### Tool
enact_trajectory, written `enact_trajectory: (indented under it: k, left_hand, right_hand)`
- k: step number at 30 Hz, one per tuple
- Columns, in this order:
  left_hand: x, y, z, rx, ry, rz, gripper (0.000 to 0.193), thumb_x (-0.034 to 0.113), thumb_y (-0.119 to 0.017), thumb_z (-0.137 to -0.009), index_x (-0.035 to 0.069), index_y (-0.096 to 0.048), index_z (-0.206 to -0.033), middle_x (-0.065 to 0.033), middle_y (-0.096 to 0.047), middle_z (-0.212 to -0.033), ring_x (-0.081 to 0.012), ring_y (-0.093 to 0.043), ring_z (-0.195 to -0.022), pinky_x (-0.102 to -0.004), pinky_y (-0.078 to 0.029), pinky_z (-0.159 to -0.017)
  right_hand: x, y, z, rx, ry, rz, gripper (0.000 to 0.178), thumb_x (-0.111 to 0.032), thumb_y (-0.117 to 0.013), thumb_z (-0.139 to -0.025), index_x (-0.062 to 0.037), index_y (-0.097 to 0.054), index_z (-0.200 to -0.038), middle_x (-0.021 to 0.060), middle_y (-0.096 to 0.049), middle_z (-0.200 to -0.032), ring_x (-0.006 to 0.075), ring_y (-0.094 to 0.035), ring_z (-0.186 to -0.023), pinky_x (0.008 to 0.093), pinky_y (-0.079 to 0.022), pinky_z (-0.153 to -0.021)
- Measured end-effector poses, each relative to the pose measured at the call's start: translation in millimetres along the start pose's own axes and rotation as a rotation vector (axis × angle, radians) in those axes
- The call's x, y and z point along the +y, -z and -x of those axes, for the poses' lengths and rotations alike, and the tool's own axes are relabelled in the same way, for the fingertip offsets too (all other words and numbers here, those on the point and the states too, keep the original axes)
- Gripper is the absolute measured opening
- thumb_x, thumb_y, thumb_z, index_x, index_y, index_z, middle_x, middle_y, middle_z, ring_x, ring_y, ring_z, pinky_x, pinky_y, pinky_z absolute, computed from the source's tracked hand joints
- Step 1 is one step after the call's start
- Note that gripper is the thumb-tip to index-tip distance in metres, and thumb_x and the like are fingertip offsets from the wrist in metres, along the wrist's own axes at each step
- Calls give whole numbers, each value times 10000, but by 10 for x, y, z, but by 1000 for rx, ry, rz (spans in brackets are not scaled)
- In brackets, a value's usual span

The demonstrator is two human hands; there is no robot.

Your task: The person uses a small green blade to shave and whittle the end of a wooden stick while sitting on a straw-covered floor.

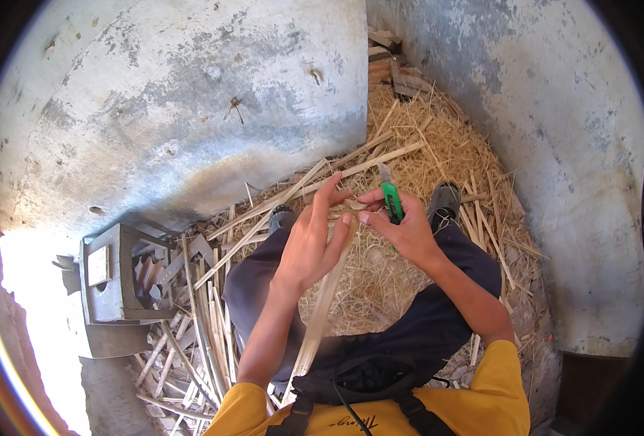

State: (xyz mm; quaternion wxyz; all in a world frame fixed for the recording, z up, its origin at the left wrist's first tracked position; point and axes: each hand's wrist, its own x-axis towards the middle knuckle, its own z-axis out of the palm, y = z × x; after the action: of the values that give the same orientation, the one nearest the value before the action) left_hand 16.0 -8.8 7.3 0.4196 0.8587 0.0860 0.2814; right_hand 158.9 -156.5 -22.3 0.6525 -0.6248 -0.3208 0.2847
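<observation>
A long, pale, flat wooden strip (317,320) runs from my waist up between my legs to my two hands. At its far end, my left hand (309,243) has its thumb against the strip, with the index finger raised away from it; some of its fingers are hidden. My right hand (407,227) keeps a green utility knife (390,201) tucked in its grip, blade out and pointing away from me. Its thumb and index fingertip are close together beside the strip's end, near the left thumb.
Straw-like shavings (456,149) cover the ground between and beyond my feet. Loose wooden strips (191,363) lie in a heap at left, near an overturned wooden stool (122,272). Worn grey walls (213,109) stand close ahead and at right.
</observation>
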Motion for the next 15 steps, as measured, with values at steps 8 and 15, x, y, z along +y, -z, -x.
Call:
enact_trajectory:
  k: [8,15]
  left_hand:
    - [-102,133,51,-156,123,-92,262,223,-628,-1108,0,-686,-1234,-164,-670,-797,-272,-610,-722,-401,-486,-704]
    - [-70,125,112,-171,337,130,232,202,-607,-1123,-19,-675,-1139,-229,-670,-832,-388,-635,-725,-422,-523,-723]
  right_hand:
    - [10,15,1,-5,-37,15,297,-140,-873,-924,-13,-756,-1166,7,-733,-958,15,-552,-704,212,-455,-634]
    - [-3,1,-6,-24,-17,-11,281,-123,-861,-933,-5,-755,-1165,20,-738,-969,21,-581,-717,213,-483,-657]
